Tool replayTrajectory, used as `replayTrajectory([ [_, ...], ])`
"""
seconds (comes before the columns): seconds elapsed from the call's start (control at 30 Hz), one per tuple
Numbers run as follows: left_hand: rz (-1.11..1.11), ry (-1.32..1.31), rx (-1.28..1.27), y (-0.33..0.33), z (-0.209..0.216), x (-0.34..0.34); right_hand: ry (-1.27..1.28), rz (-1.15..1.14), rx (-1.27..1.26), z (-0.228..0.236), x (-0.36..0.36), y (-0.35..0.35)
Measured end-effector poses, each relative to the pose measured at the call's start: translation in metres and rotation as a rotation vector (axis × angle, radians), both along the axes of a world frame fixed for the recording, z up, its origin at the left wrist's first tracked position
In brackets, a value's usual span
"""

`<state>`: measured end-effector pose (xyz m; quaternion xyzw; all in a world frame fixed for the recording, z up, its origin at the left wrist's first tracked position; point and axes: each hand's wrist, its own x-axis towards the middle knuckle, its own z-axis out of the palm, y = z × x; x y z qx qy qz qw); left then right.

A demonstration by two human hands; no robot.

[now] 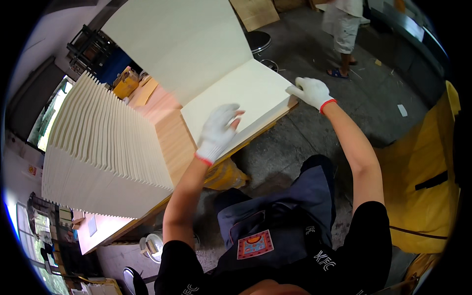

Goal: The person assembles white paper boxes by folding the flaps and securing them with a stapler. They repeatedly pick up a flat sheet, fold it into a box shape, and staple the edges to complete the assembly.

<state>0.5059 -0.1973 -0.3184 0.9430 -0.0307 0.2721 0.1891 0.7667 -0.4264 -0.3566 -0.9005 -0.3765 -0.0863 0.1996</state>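
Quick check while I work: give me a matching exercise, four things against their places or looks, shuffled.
1. Left hand
2. Right hand
3. Tall stack
4. Round stool near the picture's top

A. Black-seated
B. By the right-hand corner of the low white pile
C. Cream, with ridged layers, on the table
D. Over the left part of the low white pile

Pairs: 1-D, 2-B, 3-C, 4-A

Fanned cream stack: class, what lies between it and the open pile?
Wood-grain tabletop lies between the fanned cream stack and the open pile, in the head view.
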Motion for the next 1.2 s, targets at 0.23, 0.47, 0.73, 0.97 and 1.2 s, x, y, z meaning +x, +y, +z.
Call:
replayTrajectory([
  [0.23, 0.116, 0.293, -0.02, -0.024, -0.027, 0.124, -0.065, 0.233, 0.142, 0.016, 0.006, 0.018],
  [0.47, -0.048, 0.214, -0.219, -0.031, -0.043, 0.146, 0.44, 0.063, 0.628, -0.024, 0.004, 0.03],
  [0.73, -0.119, 0.267, -0.44, -0.03, -0.044, 0.146, 0.403, 0.002, 0.682, -0.033, 0.0, 0.032],
  [0.97, -0.083, 0.274, -0.357, -0.026, -0.046, 0.147, 0.418, 0.015, 0.69, -0.032, -0.001, 0.031],
  [1.2, -0.075, 0.196, -0.41, -0.044, -0.03, 0.136, 0.366, -0.008, 0.627, -0.03, -0.005, 0.031],
])
